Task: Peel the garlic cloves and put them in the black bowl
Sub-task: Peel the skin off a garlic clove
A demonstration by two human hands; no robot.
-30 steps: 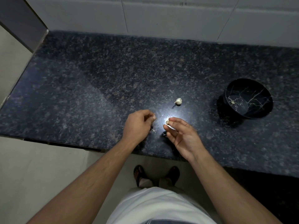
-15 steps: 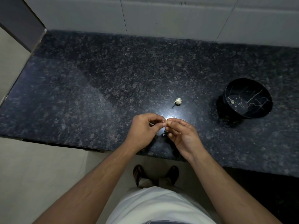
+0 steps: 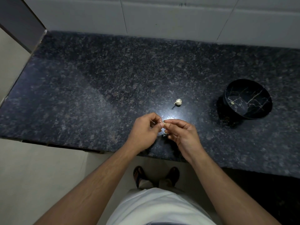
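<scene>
L hand (image 3: 143,131) was over the front edge of the dark granite counter (image 3: 81,88), fingers curled, thumb and forefinger pinching one end of a small garlic clove (image 3: 164,125). R hand (image 3: 182,135) pinched the clove's other end, fingers curled; fingertips of both hands met at the clove. Clove mostly hidden; only a pale sliver visible. Thin skin scraps (image 3: 165,135) lay below the hands. Beyond, a whitish garlic piece w/ stem (image 3: 178,102) lay on the counter, well apart from the black bowl (image 3: 248,99) at far right. The marble-veined bowl held one small pale clove (image 3: 232,103).
</scene>
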